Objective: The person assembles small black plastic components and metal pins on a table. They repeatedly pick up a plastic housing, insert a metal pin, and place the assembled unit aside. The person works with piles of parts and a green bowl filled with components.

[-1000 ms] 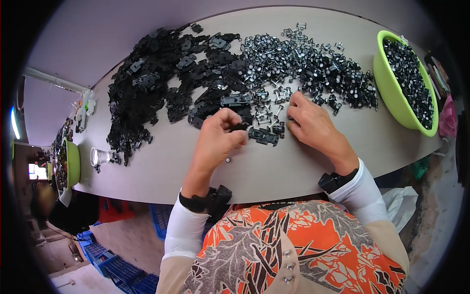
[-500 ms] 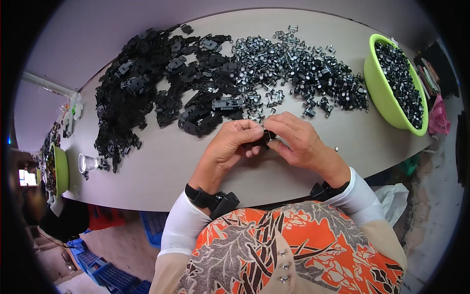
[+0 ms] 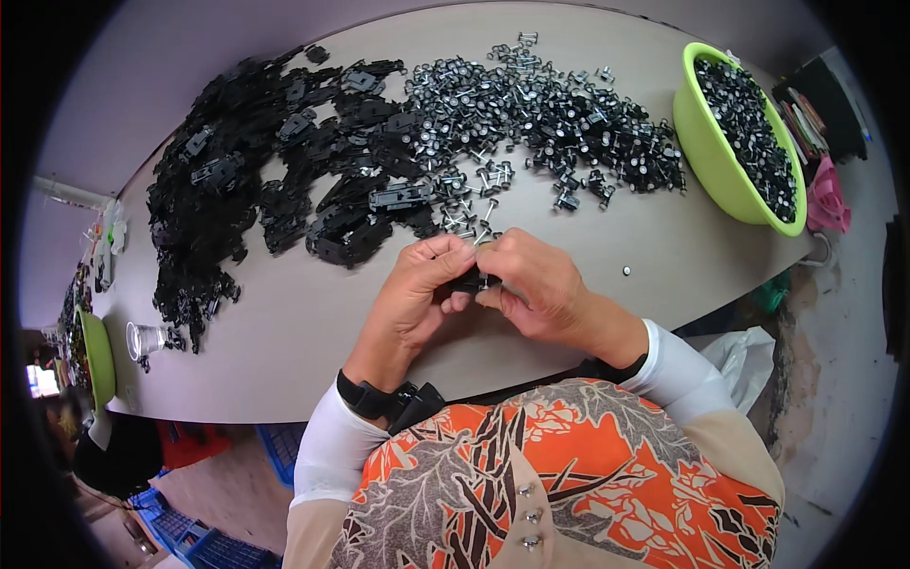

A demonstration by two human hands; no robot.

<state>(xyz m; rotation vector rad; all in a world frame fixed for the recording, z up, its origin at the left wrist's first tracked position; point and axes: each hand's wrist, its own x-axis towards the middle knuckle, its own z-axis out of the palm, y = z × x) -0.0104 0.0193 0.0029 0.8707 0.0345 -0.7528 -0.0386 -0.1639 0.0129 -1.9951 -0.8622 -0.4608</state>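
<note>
Close to the table's near edge, my two hands meet over a small black plastic chassis piece (image 3: 464, 282), mostly hidden by fingers. My left hand (image 3: 408, 292) is closed around it, thumb on top. Against its right side, my right hand (image 3: 540, 284) pinches a small wheel axle (image 3: 485, 282) with a shiny metal rod. Just beyond my fingertips lie loose wheel axles (image 3: 488, 211), metal rods with black wheels. They run back into a large heap of the same (image 3: 464, 104). To the left spreads a heap of black chassis pieces (image 3: 213, 173).
A lime-green basin (image 3: 684, 128) full of wheel axles stands at the right. One loose wheel (image 3: 627, 271) lies on the table (image 3: 607, 313). At the left are a clear plastic cup (image 3: 144, 339) and another green basin (image 3: 99, 365). Blue crates (image 3: 223, 552) sit below the table.
The whole view has shifted, so the heaps and basin appear further left. My hands stay together on the chassis piece, with only slight finger movement.
</note>
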